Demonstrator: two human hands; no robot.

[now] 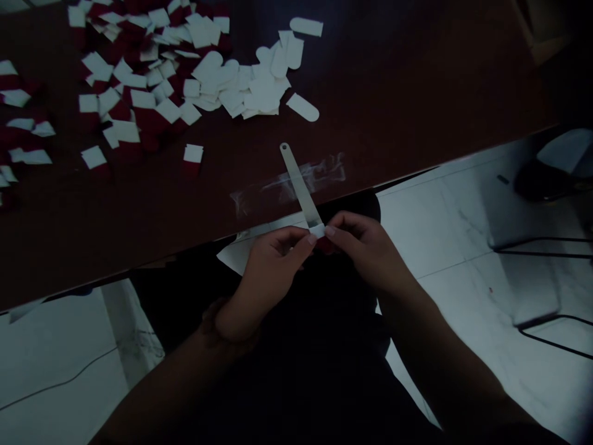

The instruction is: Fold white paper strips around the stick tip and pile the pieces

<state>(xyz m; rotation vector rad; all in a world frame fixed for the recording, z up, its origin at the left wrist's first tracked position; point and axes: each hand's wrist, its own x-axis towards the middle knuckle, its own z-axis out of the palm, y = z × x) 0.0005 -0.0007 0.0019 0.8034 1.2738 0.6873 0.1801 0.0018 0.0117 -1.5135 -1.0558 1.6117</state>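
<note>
Just past the table edge, my left hand [273, 264] and my right hand [377, 256] pinch a small red-and-white fabric piece [317, 230] from its two sides. Both thumbs press at its white band, and its red part is mostly hidden below. The piece sits at the near end of a flat metal strip [296, 176], which has a hole at its far end. Clear tape [327, 173] crosses the strip on the table, and its near end juts out over the edge between my hands.
Many red-and-white pieces [142, 100] lie loose on the dark table [417, 93] at the back left. Beside them is a heap of white round-ended tabs [259, 93]. Right of the table are a tiled floor [430, 228] and black metal legs [542, 239].
</note>
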